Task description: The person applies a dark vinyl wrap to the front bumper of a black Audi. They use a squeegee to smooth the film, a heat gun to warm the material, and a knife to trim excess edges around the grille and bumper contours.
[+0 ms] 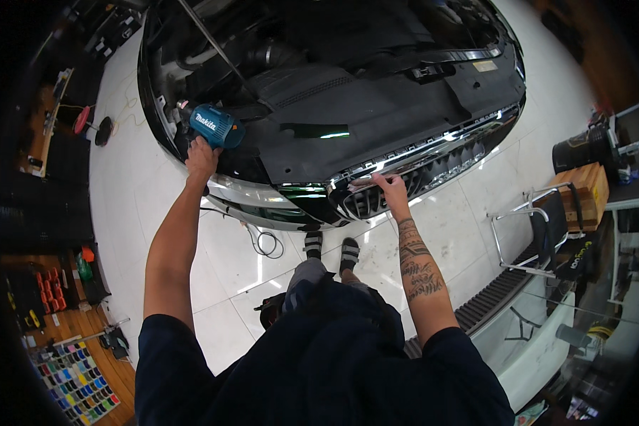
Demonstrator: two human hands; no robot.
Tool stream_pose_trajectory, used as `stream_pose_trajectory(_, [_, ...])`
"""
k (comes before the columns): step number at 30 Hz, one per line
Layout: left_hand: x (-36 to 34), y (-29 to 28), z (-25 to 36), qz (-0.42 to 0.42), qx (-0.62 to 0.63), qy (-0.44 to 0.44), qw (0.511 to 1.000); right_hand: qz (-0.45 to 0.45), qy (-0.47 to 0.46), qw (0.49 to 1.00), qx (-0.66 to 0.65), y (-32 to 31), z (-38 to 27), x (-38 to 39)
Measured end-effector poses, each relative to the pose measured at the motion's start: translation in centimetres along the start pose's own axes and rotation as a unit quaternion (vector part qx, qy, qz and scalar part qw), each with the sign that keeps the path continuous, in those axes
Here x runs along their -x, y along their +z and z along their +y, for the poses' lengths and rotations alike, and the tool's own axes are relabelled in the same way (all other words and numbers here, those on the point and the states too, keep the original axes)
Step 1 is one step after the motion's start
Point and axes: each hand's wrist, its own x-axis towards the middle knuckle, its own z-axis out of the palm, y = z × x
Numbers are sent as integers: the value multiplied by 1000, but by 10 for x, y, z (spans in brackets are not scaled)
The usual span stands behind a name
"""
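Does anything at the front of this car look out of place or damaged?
Nothing looks damaged. The open engine bay is a normal workshop state. One loose thing: a power cord lies curled on the white floor under the bumper, near the person's feet. The left hand holds a blue heat gun; the right hand touches the grille.

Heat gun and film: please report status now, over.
Left hand grips blue heat gun over car front. Right hand pinches film edge at grille. Cord on floor near feet.
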Motion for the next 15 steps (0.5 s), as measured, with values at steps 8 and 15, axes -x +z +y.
stream_pose_trajectory(8, [13, -9, -13, 11, 24, -45, 999, -11, -29, 999, 30, 6, -6, 1])
stream_pose_trajectory(15, [91, -5, 62, 188, 161, 295, 923, 21, -53, 998, 12, 6, 5, -6])
